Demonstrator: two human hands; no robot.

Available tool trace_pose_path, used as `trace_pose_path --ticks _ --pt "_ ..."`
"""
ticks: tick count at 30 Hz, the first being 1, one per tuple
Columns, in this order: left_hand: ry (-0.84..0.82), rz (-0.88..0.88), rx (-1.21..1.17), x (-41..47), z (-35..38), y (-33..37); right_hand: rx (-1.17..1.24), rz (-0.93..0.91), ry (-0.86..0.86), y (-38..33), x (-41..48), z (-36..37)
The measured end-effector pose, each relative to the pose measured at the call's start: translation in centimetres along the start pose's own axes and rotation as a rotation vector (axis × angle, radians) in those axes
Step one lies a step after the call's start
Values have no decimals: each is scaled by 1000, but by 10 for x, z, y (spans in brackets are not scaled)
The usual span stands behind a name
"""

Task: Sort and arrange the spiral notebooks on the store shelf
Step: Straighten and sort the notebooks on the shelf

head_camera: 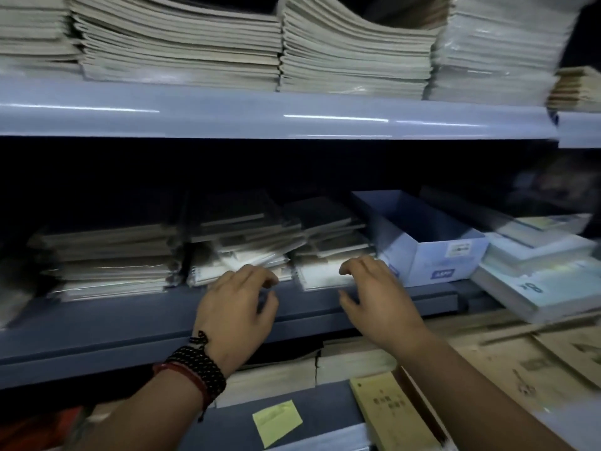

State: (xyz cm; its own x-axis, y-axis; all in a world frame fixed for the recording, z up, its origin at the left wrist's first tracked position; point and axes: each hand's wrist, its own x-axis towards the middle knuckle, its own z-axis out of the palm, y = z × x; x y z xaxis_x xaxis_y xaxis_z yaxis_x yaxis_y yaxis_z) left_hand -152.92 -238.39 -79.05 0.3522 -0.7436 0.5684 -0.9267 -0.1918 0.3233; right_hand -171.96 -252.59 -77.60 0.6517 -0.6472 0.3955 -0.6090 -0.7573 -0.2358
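Stacks of spiral notebooks (247, 242) on middle shelf (97, 320), frame centre; blue box (432, 252) just right of them. My left grip (237, 307) and right grip (374, 294) hover at stack fronts, fingers loosely curled, holding nothing; contact unclear.

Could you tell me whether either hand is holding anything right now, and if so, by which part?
Nothing is held. The left hand and right hand hover with loosely curled fingers before the spiral notebooks on the middle shelf.

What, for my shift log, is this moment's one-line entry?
left hand: open, empty | right hand: open, empty | notebook stacks: uneven, on shelf
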Motion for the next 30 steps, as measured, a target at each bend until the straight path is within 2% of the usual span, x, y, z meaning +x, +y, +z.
trace_pose_path --ticks 5,12,15,18,19,21,23,24,28,30 --pt "61 -76 -8 -4 9 -4 -28 -1 -28 9 14 12" --pt "16 19 -62 10 25 0 -19 -70 -51 7 28 32" --pt "94 -100 -26 19 23 -2 20 -59 1 8 25 40" --pt "165 -298 -120 17 23 -5 27 -49 23 9 23 43" --pt "170 -291 -144 17 24 -3 33 -49 31 9 22 44" --pt "99 -90 -122 22 30 7 43 -43 47 10 22 46" --pt "-37 177 -132 35 43 18 33 -28 55 10 20 48" --pt "-98 256 -157 44 51 21 28 -17 64 10 20 48" --pt "-292 302 -162 74 75 24 1 -8 35 7 14 51" --pt "-325 317 -107 77 81 23 3 -17 11 7 13 52"
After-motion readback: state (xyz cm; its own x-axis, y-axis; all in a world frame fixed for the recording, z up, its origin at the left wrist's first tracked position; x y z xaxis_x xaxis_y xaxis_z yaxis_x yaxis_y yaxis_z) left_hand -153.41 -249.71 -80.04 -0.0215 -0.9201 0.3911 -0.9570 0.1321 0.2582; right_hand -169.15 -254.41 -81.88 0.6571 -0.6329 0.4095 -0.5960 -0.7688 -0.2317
